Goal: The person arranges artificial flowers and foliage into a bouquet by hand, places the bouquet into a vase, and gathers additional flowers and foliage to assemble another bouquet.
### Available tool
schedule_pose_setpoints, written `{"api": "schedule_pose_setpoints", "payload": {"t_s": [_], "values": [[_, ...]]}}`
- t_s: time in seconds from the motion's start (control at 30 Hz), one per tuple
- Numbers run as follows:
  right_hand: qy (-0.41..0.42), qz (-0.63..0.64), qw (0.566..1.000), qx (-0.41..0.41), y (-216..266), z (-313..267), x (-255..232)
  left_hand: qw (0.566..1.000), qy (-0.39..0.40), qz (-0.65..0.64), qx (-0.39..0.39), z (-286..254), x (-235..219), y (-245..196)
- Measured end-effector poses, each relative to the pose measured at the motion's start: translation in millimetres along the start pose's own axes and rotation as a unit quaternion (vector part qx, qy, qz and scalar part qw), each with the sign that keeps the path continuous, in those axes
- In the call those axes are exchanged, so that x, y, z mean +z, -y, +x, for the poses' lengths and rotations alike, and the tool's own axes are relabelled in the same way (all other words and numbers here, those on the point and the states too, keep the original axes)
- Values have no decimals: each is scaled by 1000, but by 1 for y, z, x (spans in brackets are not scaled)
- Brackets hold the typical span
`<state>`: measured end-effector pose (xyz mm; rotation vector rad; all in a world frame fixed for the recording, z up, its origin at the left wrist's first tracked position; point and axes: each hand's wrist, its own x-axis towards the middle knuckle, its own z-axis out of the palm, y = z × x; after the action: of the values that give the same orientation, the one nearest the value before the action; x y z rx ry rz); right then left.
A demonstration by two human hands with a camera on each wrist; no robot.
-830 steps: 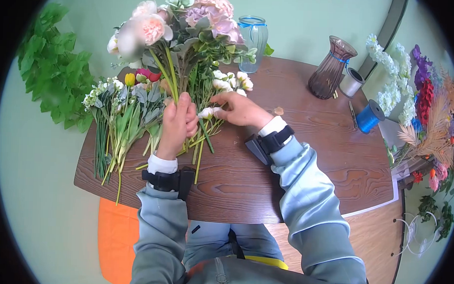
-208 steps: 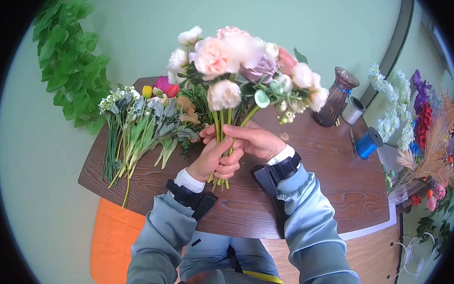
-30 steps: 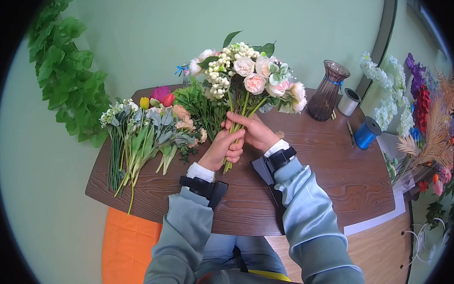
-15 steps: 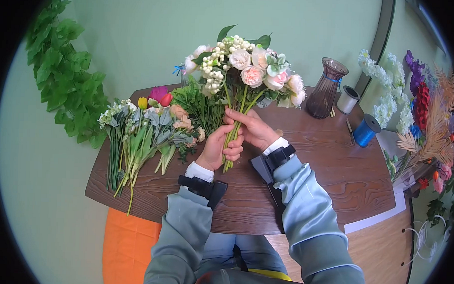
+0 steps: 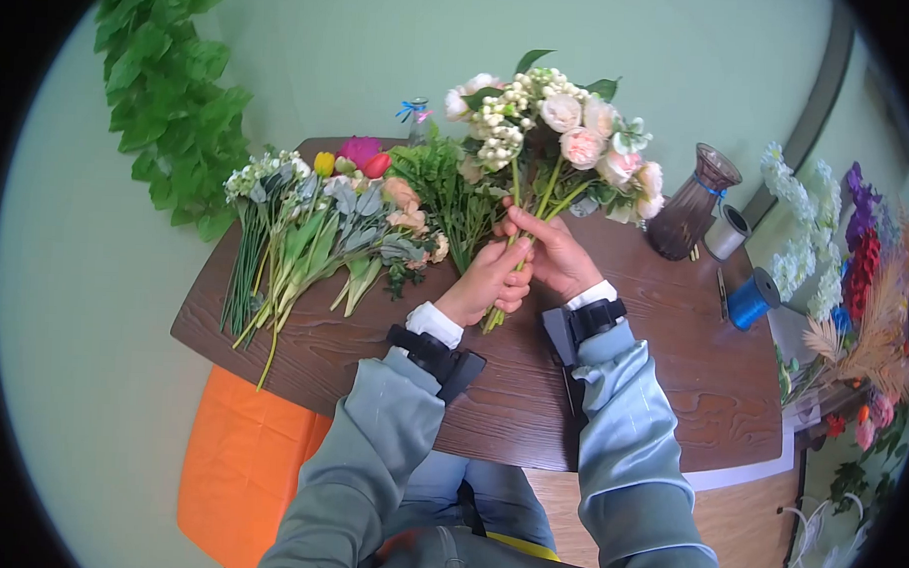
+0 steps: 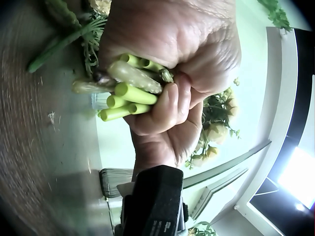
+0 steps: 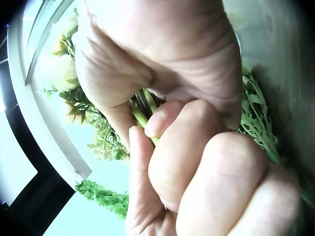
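Observation:
In the head view a bouquet (image 5: 581, 146) of pale pink and white flowers with cream berries stands upright above the table. My left hand (image 5: 488, 285) grips its stems low down, fingers curled round them. Just above and to the right, my right hand (image 5: 558, 260) holds the same stems between thumb and fingers. The left wrist view shows the cut stem ends (image 6: 130, 98) jutting out of the left hand (image 6: 167, 98). Seen from the right wrist, the right hand (image 7: 167, 54) covers most of the stems (image 7: 142, 109).
Loose flowers (image 5: 306, 224) and green fern sprigs (image 5: 443, 188) lie on the table's left. At the right stand a dark vase (image 5: 683, 214), a white spool (image 5: 727, 233) and a blue spool (image 5: 752, 299). A clear vase (image 5: 418, 128) stands behind the ferns.
Earlier, the left hand held fewer stems while the right was at white flowers on the table. The bouquet has since grown fuller, with cream berries now showing. In the last half second, the head view has shifted.

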<state>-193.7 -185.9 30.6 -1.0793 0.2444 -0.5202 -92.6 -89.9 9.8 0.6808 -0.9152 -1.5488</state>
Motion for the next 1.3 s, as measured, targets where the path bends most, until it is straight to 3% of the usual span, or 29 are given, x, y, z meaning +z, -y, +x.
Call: {"api": "schedule_pose_setpoints", "payload": {"t_s": [0.1,0.5,0.73,0.9,1.3], "values": [[-9,10,999,-34,-1,-1,4,1000,-13,-2,4,1,0,2],[-22,-50,998,-11,5,-4,6,999,-20,15,22,0,4,3],[22,-104,994,34,22,-12,4,999,-31,16,29,-1,10,-1],[6,-235,972,20,46,-34,-3,998,-28,40,39,-2,20,-4],[0,-279,959,-56,58,-66,-30,997,-7,72,40,47,50,10]]}}
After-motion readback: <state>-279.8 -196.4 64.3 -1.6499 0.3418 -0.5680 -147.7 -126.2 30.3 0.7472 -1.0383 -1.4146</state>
